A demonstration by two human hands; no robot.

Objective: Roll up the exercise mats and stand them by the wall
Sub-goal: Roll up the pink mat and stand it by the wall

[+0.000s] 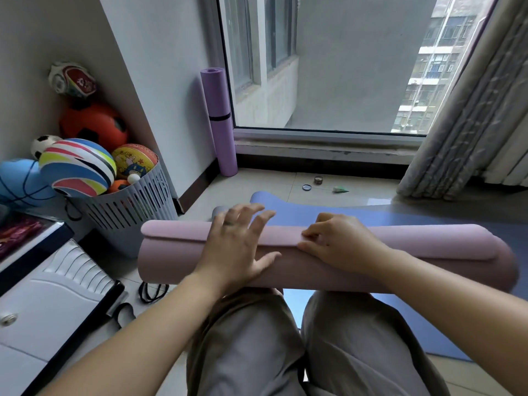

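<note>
The rolled pink mat (171, 252) lies across the blue mat (291, 212). Left grip (237, 244) rests released, fingers spread, on the roll — right grip (340, 244) pinches its loose edge.

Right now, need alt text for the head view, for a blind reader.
A rolled pink mat lies in front of the person's knees, left hand flat on it, right hand pinching its loose edge. A blue mat lies flat on the floor beneath; a rolled purple mat stands in the corner by the window, with a basket of balls at left.
</note>
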